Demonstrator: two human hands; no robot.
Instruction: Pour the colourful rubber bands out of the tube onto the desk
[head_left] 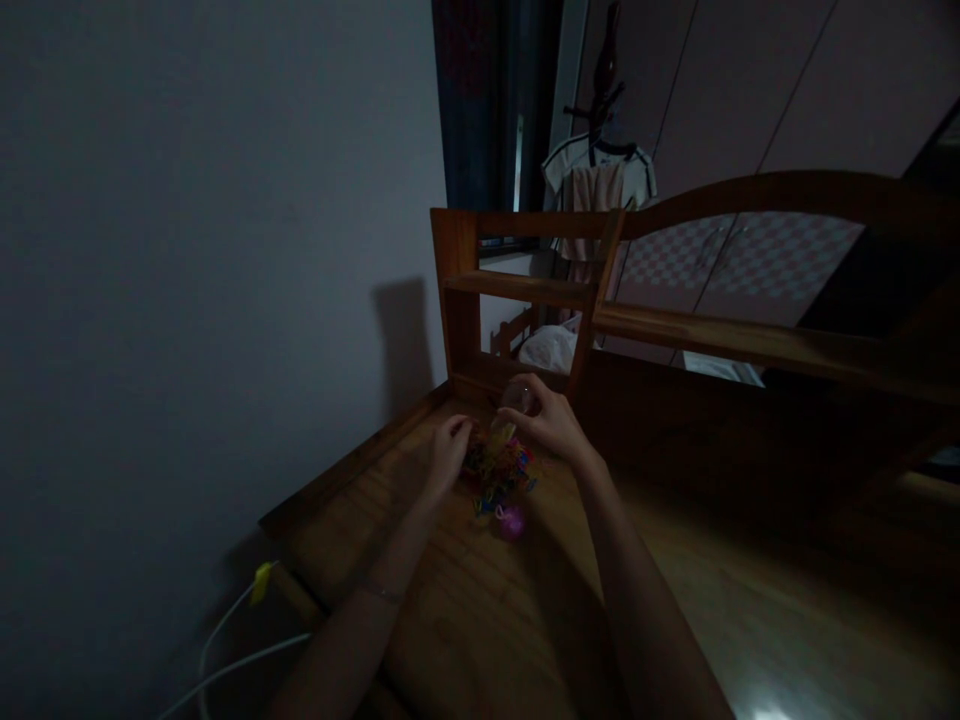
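A heap of small coloured bands (499, 470) lies on the wooden desk (480, 620), with a pink round piece (511, 521) just in front of it. My right hand (547, 420) is closed around a small clear jar (516, 398), tilted over the heap. My left hand (450, 450) rests at the heap's left edge, fingers curled onto the bands. The room is dim and the small pieces are hard to make out.
A wooden shelf unit (517, 290) stands at the back of the desk. A grey wall (210, 250) runs along the left. White cables with a yellow clip (261, 582) hang off the desk's left side. Clothes (596, 185) hang behind.
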